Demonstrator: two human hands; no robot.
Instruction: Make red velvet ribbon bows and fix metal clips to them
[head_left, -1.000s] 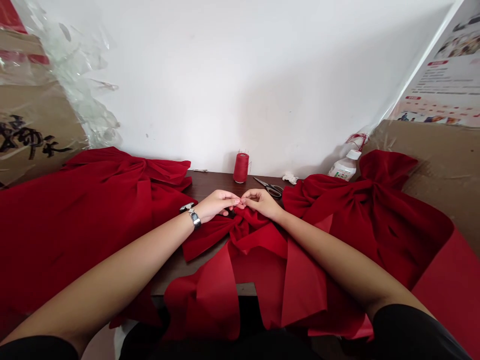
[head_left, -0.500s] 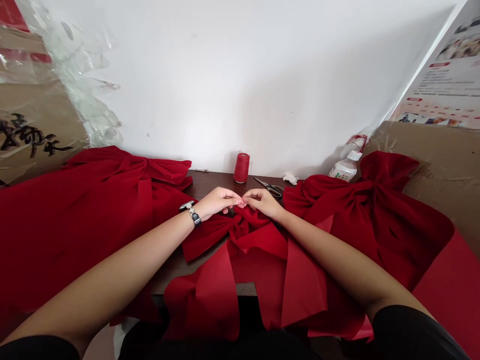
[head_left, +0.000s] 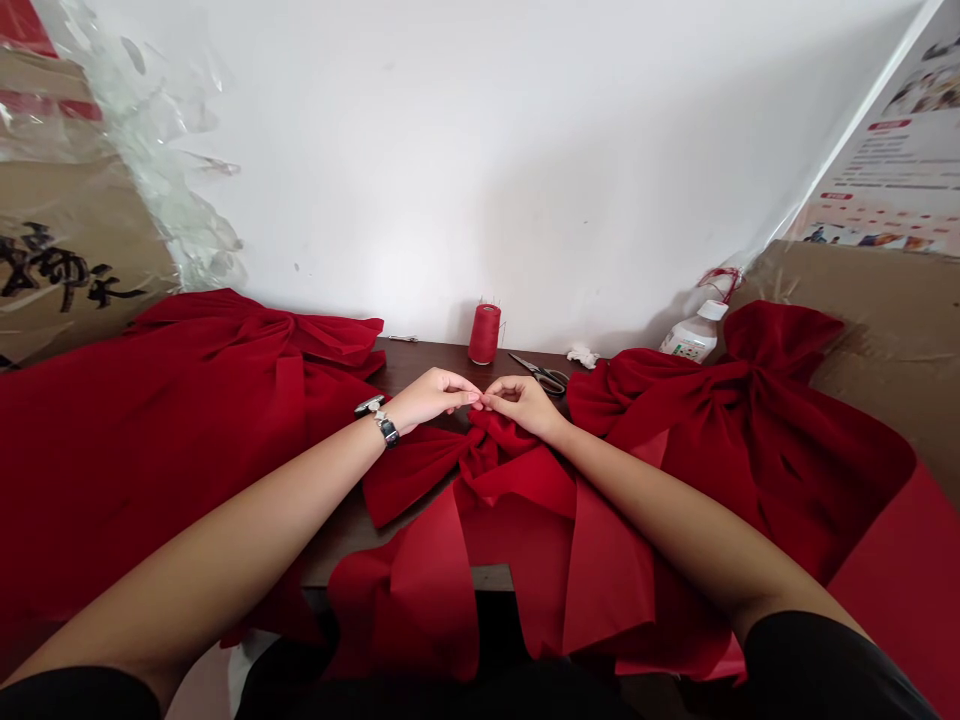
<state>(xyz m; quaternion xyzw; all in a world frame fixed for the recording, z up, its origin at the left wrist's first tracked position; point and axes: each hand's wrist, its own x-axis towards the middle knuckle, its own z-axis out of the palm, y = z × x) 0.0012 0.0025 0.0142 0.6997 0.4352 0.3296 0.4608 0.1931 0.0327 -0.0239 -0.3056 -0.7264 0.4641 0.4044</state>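
Observation:
A red velvet bow point(head_left: 491, 450) with long tails lies on the dark table in front of me, its tails hanging over the near edge. Just above its knot, my left hand point(head_left: 437, 395) and my right hand point(head_left: 521, 402) meet fingertip to fingertip. Both are closed in a pinch; whatever sits between the fingers is too small to make out. The right hand is close over the bow's upper right loop and hides part of it. Behind the hands stands a cone of red thread point(head_left: 485, 334) with needles stuck in its top. Scissors point(head_left: 541, 375) lie beside it.
Large red bows are piled at left point(head_left: 247, 345) and right point(head_left: 739, 385). A white bottle point(head_left: 691, 335) stands by the wall at right, near a crumpled white scrap point(head_left: 582, 356). A small metal tool point(head_left: 403, 338) lies at the back. Cardboard point(head_left: 82, 240) flanks the left side.
My left hand has shifted slightly up and left, with its fingers straighter. The right hand stays nearly in place, still pinched. The bow and the other things lie as before.

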